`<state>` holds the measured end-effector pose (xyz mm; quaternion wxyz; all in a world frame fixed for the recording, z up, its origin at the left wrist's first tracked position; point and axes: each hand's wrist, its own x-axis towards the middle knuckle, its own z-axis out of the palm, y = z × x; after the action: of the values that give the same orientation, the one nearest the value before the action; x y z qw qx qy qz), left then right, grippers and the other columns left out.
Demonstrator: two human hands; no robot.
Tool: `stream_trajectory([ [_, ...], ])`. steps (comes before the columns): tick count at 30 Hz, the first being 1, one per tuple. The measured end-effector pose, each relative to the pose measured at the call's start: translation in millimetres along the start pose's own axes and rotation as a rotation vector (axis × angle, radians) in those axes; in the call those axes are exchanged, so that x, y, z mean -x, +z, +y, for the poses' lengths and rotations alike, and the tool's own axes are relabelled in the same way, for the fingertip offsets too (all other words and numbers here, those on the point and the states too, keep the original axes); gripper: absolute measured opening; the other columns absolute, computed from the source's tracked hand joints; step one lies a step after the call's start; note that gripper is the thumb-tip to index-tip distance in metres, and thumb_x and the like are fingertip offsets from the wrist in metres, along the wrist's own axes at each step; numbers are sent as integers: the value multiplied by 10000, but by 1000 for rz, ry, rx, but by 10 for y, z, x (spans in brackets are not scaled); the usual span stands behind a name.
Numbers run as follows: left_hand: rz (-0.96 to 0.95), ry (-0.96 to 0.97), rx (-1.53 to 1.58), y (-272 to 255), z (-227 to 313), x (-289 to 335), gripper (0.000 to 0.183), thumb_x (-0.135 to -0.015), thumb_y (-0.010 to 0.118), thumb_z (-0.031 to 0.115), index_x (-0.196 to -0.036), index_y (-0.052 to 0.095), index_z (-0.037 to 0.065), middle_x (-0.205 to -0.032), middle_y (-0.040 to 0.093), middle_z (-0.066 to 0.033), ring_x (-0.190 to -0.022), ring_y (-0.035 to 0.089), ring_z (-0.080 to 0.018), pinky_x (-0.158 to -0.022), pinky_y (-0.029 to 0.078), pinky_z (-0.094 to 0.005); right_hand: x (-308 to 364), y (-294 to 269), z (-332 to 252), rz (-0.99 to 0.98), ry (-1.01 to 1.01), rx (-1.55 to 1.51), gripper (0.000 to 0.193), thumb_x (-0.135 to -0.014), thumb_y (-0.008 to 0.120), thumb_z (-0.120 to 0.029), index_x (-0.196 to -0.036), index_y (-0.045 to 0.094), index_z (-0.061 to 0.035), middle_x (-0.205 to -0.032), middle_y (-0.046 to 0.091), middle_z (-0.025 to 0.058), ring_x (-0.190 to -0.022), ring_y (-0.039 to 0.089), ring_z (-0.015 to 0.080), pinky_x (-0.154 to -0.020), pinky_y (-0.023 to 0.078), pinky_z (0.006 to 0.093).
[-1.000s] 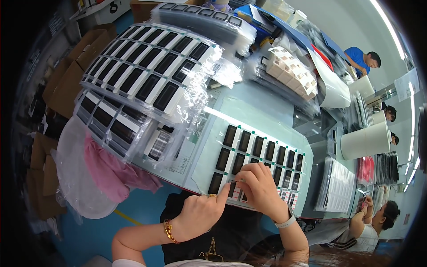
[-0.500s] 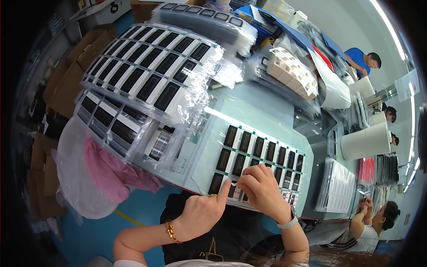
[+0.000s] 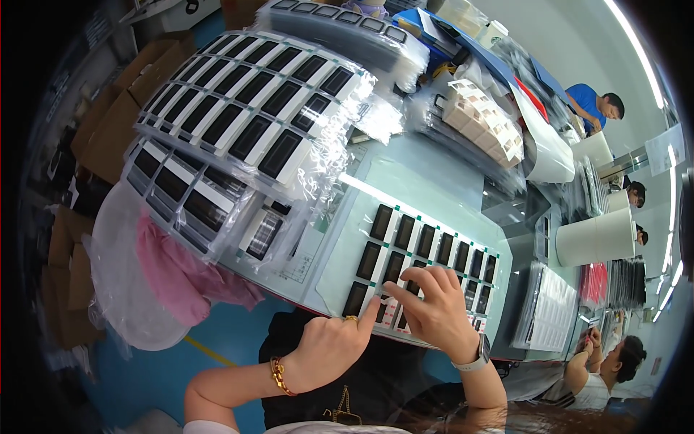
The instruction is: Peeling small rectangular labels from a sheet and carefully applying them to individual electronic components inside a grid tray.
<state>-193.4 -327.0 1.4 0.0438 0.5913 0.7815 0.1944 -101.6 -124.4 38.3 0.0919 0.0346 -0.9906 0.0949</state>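
Observation:
A clear sheet (image 3: 426,210) carrying rows of dark rectangular panels (image 3: 392,266) with white strips and green corner marks lies flat before me. My left hand (image 3: 329,351) points its index finger onto the near edge, beside a panel with red-marked white pieces; its other fingers are curled. Just to the right, my right hand (image 3: 437,311) hovers low over the same rows with bent fingers. Its thumb and index fingertips are apart, and I see nothing between them. Part of the near rows is hidden under the right hand.
At the left a tall stack of similar panel sheets (image 3: 238,108) in plastic film rises, with a pink cloth (image 3: 170,271) below it. Beige blocks (image 3: 477,119) stand behind. On the right are white sheets (image 3: 542,311) and a big white roll (image 3: 596,237). Co-workers sit beyond.
My right hand has lifted slightly and shifted right, its thumb and index parting from a small white strip they pinched near my left fingertip. The left index moved slightly right.

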Motion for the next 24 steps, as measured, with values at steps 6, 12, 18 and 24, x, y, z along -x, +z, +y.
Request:
stream_trajectory([
  [6,-46,-16,-10,-12,4,-2,578,-823,642,101,-1380,596,-44,-552,558,9,-471,624,-118,-451,490,-268,6,48,1,-106,-82,32,463,-726,705,-67,-1171,733,-188,-1120,587,35,-977,566,228,-802,433,381],
  [12,-45,-17,-11,2,2,-12,579,-826,640,98,-1385,592,-44,-550,563,6,-472,626,-121,-447,489,-272,4,11,34,-22,-51,94,450,-726,704,-74,-1159,738,-193,-1125,586,30,-970,573,220,-787,429,369],
  [18,-50,-22,-2,5,4,-15,582,-830,636,97,-1391,581,-50,-549,562,4,-479,632,-122,-450,493,-273,-19,21,42,-62,-105,49,439,-720,708,-80,-1142,742,-196,-1116,586,28,-963,577,225,-807,434,374],
  [24,-75,-45,52,23,12,0,590,-843,610,66,-1419,551,-47,-576,541,-12,-480,610,-154,-449,468,-315,-40,17,37,-75,-129,50,436,-726,700,-67,-1128,745,-228,-1108,595,12,-976,580,208,-824,433,370],
])
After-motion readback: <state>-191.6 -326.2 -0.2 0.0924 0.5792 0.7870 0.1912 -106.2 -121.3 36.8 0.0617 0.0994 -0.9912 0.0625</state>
